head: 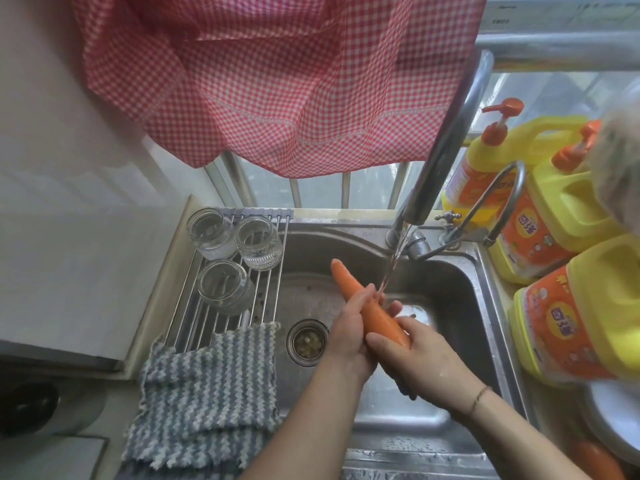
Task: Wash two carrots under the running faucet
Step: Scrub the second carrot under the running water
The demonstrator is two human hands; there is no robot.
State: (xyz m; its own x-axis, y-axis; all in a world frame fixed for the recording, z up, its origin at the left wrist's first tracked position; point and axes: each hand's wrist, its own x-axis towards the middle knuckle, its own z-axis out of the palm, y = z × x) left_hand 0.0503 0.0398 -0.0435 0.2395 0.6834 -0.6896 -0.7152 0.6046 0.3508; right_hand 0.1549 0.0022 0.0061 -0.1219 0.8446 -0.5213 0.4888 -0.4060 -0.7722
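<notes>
An orange carrot (349, 284) lies slanted over the steel sink (446, 282), its tip pointing up and left. My left hand (349, 327) wraps its middle from the left. My right hand (412, 358) grips its thick lower end. Water runs from the faucet (446, 140) in a thin stream (391, 265) that lands on my left fingers beside the carrot. A second orange carrot (597, 460) shows blurred at the bottom right corner, beside a white plate (613, 414).
A roll-up rack (266, 292) with three upturned glass jars (258, 245) covers the sink's left side, with a striped blue cloth (207, 386) draped below. Yellow detergent bottles (568, 220) crowd the right counter. A red checked curtain (277, 81) hangs above. The drain strainer (307, 342) sits left of my hands.
</notes>
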